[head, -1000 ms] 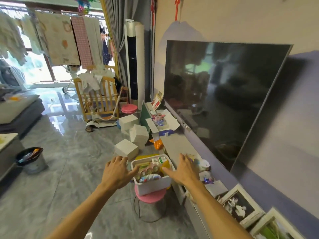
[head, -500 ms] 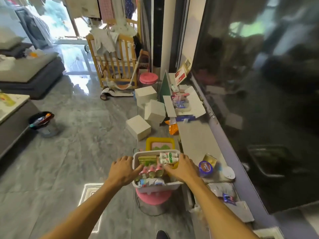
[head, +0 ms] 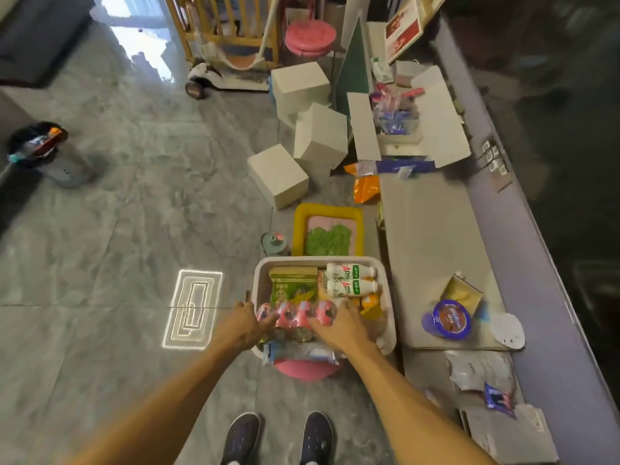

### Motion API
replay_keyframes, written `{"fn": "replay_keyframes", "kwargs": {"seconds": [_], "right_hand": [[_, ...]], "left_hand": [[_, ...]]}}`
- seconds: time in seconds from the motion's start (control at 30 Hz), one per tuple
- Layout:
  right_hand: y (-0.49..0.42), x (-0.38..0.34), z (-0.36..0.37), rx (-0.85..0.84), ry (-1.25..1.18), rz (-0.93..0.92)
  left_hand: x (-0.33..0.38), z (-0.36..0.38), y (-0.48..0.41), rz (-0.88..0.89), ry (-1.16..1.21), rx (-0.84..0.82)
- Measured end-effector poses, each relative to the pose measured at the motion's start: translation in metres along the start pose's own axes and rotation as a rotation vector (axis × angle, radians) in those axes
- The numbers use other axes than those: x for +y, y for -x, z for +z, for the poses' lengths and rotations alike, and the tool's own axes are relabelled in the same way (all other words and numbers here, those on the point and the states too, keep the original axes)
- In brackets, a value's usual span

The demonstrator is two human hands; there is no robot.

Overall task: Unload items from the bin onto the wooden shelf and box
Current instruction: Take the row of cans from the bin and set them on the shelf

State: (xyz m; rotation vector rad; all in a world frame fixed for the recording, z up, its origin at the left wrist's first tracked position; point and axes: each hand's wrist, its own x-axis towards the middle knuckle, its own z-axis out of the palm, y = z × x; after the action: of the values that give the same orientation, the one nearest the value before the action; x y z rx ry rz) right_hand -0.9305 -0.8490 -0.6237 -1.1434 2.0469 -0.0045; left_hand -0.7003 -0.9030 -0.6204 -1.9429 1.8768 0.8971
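Shelf [head: 432, 229] boards are running along beside the bin, the biggest thing near you, carrying an open white box [head: 439, 119] at the far end beyond the bin and a round blue-lidded tub [head: 451, 318] just past the bin's right wall. White bin [head: 385, 290] is sitting on a pink stool [head: 303, 370] directly ahead of your feet, and you are leaning over it. Beyond the bin's far rim a yellow tray [head: 327, 213] of green material is lying on the floor. Inside the bin, a green packet [head: 293, 288] is lying at the far left, with two white drink bottles [head: 350, 280] lying side by side at the far right. Nearest you in the bin, a shrink-wrapped row of pink-capped bottles [head: 297, 313] is stretching across it. You are grasping that pack from both ends: your left hand [head: 246, 325] is curling around its left end at the bin's left wall, and your right hand [head: 339, 327] is closing over its right end, fingers [head: 345, 308] spread over the last cap. Whether the pack is lifting clear of the bin, you cannot tell.
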Motion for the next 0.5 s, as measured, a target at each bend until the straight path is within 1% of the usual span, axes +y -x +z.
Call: {"fn": "replay_keyframes", "kwargs": {"seconds": [0.17,0.23,0.3,0.37,0.5], "right_hand": [[-0.067,0.023,0.063,0.060,-0.070,0.094],[-0.079,0.027,0.076,0.052,-0.103,0.121],[-0.083,0.028,0.080,0.039,-0.158,0.158],[-0.083,0.029,0.079,0.036,-0.226,0.183],[-0.050,0.008,0.045,0.095,-0.314,0.131]], "left_hand": [[0.003,0.047,-0.034,-0.021,0.134,-0.129],[0.002,0.056,-0.042,-0.044,0.253,-0.175],[0.003,0.054,-0.047,-0.130,0.405,-0.192],[-0.002,0.054,-0.056,-0.188,0.476,-0.228],[-0.004,0.048,-0.054,-0.230,0.598,-0.267]]}}
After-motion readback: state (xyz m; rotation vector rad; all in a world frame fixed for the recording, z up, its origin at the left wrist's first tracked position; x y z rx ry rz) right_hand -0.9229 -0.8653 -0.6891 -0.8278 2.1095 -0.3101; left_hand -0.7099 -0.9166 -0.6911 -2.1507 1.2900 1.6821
